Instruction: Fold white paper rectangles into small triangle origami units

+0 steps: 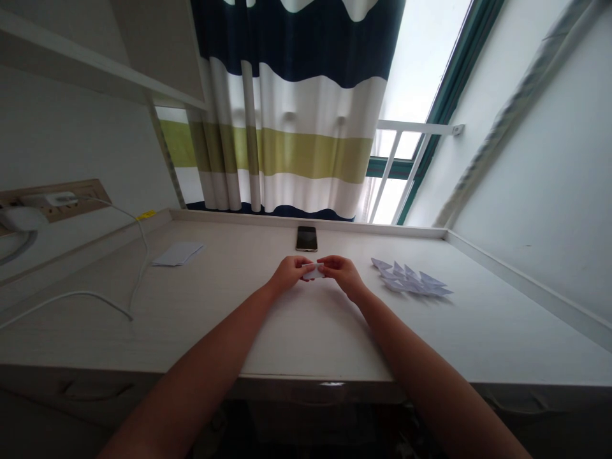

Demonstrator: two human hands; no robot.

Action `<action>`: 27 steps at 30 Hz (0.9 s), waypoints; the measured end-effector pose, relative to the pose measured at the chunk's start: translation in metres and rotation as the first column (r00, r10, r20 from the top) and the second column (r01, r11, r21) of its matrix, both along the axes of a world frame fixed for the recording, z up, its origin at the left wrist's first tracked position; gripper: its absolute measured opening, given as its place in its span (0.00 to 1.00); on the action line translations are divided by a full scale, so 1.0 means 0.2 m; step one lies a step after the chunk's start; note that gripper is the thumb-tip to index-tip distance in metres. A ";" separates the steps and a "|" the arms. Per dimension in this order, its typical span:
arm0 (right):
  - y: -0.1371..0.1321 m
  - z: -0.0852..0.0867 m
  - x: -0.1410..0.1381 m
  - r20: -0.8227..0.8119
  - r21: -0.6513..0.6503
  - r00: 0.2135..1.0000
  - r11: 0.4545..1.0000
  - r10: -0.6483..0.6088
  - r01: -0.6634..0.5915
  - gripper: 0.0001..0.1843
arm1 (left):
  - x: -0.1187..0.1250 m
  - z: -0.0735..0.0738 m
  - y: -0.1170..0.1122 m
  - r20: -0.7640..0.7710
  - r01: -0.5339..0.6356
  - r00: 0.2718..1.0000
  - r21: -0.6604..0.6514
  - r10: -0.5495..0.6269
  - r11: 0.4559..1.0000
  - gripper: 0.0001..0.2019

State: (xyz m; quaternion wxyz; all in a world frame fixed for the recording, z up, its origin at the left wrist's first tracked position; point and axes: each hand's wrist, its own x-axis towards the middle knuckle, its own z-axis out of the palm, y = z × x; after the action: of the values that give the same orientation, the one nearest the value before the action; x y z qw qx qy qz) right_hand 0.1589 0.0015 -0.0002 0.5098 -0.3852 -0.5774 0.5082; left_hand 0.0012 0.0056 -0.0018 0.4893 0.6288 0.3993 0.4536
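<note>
Forearms (210,363) cross the desk (502,331), left hand (288,275) and right hand (342,276) together, pinching a white paper (314,271) just below a phone (306,239).

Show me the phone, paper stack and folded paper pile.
Phone (306,239), head view, on its screen.
Paper stack (178,254), head view, on top sheet.
Folded paper pile (406,279), head view, on its middle.

Curtain (287,134): broad horizontal bands of navy, white and olive green are seen.
Held paper (314,271): white is recorded.
Folded paper shapes (411,278): white is noted.
Desk top (229,338): off-white with faint streaked grain is seen.
Phone (306,239): black screen, gold-toned edge are noted.
Window frame (459,70): dark green is recorded.
</note>
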 end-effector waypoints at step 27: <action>-0.02 0.01 -0.02 0.051 -0.075 0.999 0.997 -0.017 0.021 0.11 | 0.01 0.02 -0.02 -0.028 -0.035 0.999 0.029 0.036 0.999 0.10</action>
State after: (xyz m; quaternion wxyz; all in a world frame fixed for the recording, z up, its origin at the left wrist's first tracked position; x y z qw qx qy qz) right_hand 0.1559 -0.0016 0.0022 0.4850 -0.4224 -0.5669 0.5147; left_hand 0.0028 0.0006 0.0019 0.4666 0.6347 0.4108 0.4589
